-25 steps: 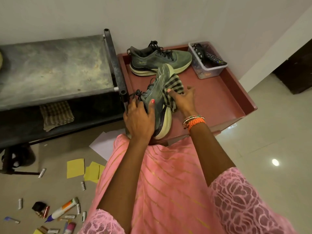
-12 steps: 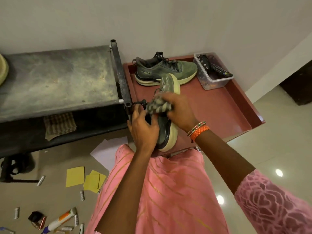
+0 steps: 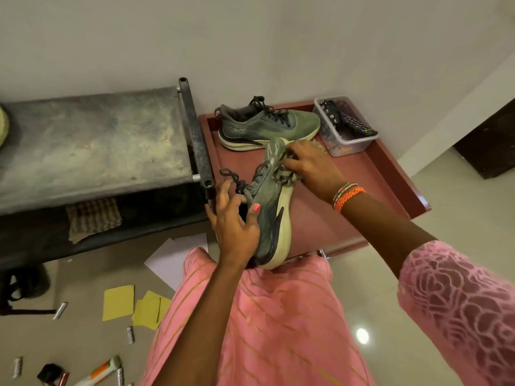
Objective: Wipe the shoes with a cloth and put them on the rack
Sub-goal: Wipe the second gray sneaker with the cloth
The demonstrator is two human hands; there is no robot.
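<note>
My left hand (image 3: 237,227) grips the heel end of a grey-green sneaker (image 3: 271,215), tilted on its side with the cream sole facing right, above the red tray table (image 3: 373,174). My right hand (image 3: 309,165) presses a bunched striped cloth (image 3: 284,174) against the sneaker's upper near the toe; the hand hides most of the cloth. The second grey-green sneaker (image 3: 267,126) stands upright at the back of the red tray, toe pointing right. A dark metal rack (image 3: 92,143) with a worn top shelf stands to the left.
A clear plastic box (image 3: 345,126) with remote controls sits at the tray's back right corner. A checked cloth (image 3: 93,218) lies on the rack's lower shelf. Yellow papers (image 3: 119,302), batteries and a tube (image 3: 97,371) litter the floor on the left.
My right hand slid the cloth from the laces area forward toward the toe. The sneaker stays gripped in my left hand. The camera view shifted slightly.
</note>
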